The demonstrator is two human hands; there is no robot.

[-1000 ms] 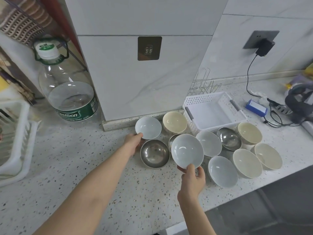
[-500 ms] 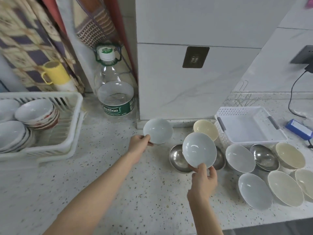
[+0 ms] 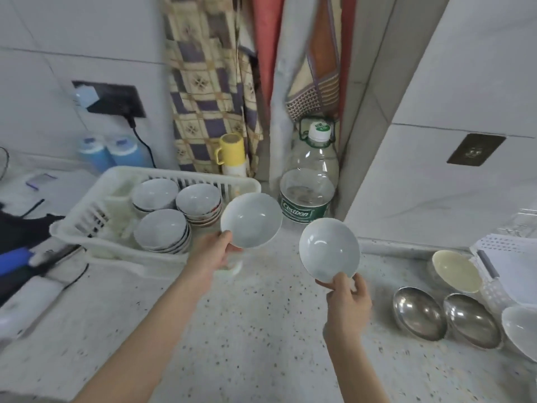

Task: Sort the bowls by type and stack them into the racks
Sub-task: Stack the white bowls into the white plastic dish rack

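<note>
My left hand [image 3: 211, 252] grips the near rim of a pale blue-white bowl [image 3: 251, 220], held in the air just right of the white dish rack [image 3: 87, 228]. My right hand [image 3: 347, 298] pinches the lower rim of a second pale bowl [image 3: 329, 249], tilted toward me above the counter. In the rack sit three stacks of white bowls [image 3: 161, 232]. At the right lie two steel bowls [image 3: 418, 312], a cream bowl [image 3: 456, 270] and a pale bowl [image 3: 521, 327] cut off by the frame edge.
A large clear water bottle [image 3: 309, 181] stands in the corner behind the held bowls, a yellow mug [image 3: 231, 151] behind the rack. A white basket [image 3: 511, 266] sits far right. Blue bottles [image 3: 116, 154] and cables lie left. Speckled counter [image 3: 261, 330] lies below my hands.
Both hands have lifted their pale bowls off the counter and carried them left toward the dish rack. The view has swung left, bringing the rack into full view.
</note>
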